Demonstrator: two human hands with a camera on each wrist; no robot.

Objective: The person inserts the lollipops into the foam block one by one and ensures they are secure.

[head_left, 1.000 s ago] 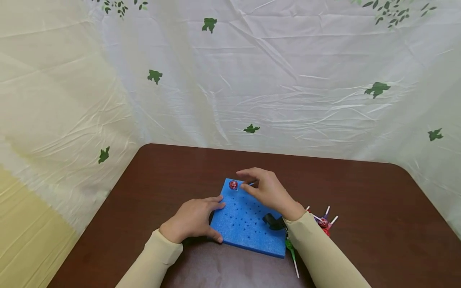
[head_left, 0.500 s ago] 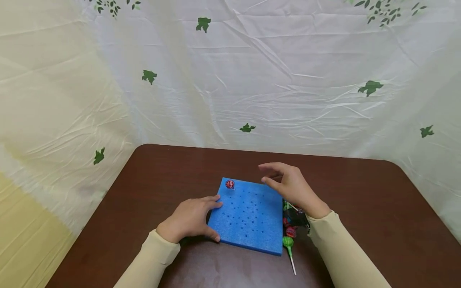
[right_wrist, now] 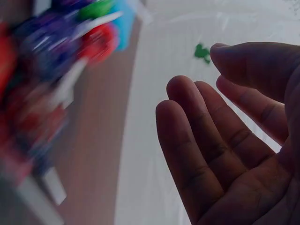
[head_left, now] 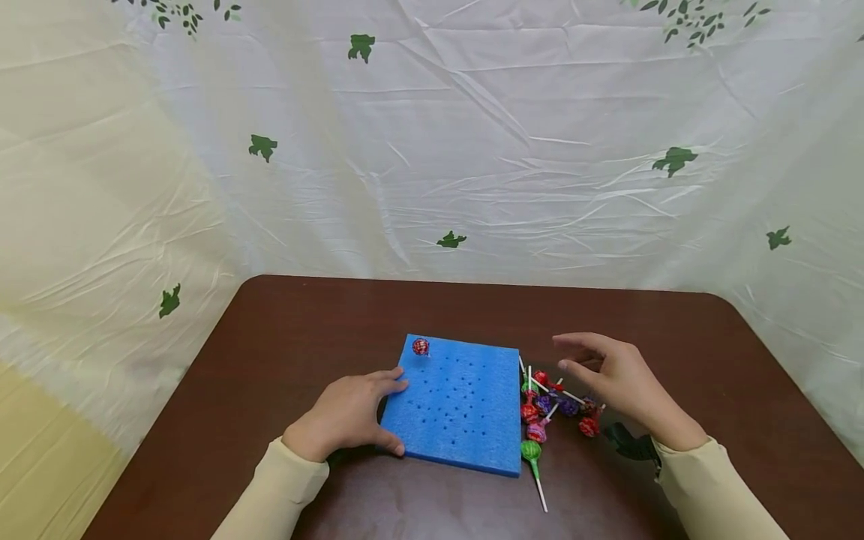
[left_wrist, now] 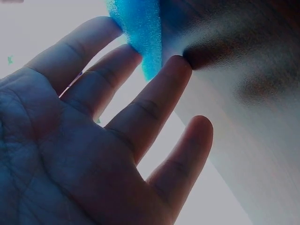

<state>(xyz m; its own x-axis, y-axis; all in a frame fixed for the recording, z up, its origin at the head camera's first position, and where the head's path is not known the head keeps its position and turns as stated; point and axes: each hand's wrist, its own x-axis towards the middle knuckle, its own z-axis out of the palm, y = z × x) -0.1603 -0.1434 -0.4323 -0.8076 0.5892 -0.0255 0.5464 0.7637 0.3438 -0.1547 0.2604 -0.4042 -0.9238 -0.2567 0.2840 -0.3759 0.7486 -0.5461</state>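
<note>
A blue foam board (head_left: 466,442) dotted with small holes lies on the table. One red-wrapped lollipop (head_left: 421,346) stands in it near the far left corner. My left hand (head_left: 344,412) rests along the board's left edge, thumb at the near corner and fingertips at the side; in the left wrist view its fingers (left_wrist: 154,101) are spread and fairly straight. To the right of the board, my right hand (head_left: 624,379) hovers beside a pile of lollipops (head_left: 544,403) with its fingers apart and nothing between them. A green lollipop (head_left: 531,451) lies at the pile's near end, stick toward me.
The brown table (head_left: 324,315) has rounded far corners. Behind it hangs a white curtain (head_left: 513,172) printed with green leaves. A black wrist strap (head_left: 631,442) shows by the right sleeve. Red, purple and green lollipops lie against the board's right edge.
My right hand has moved from near the standing lollipop rightward to beside the pile, uncovering it. The left hand keeps its place on the board. The head view has turned slightly right.
</note>
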